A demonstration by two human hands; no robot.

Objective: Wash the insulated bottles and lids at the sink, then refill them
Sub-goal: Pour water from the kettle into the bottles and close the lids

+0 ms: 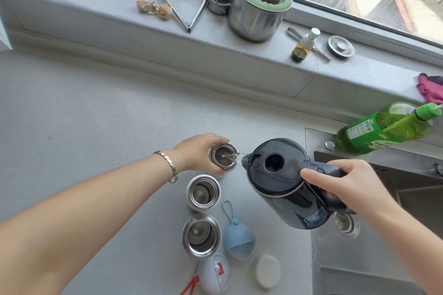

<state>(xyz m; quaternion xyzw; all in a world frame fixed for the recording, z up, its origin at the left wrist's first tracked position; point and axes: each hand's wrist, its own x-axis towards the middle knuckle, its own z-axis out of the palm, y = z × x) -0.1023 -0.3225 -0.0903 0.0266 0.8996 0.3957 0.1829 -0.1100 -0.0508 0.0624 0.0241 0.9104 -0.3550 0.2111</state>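
Three open insulated bottles stand in a row on the grey counter. My left hand (200, 152) grips the farthest bottle (223, 156). My right hand (347, 187) holds the handle of a dark blue kettle (280, 182), tilted left, and a thin stream of water runs from its spout into that bottle. The middle bottle (203, 193) is white and the nearest bottle (201, 236) is pale blue; both stand open and untouched. A blue lid with a loop (238, 238), a white lid with a red strap (213, 273) and a round white lid (266, 270) lie beside them.
A steel sink (374, 235) with its drain lies at the right, under the kettle. A green detergent bottle (383, 128) stands at its far corner. The window ledge holds a steel pot (256, 12), tongs (189, 11), a small spray bottle (304, 45) and pink gloves (431, 87).
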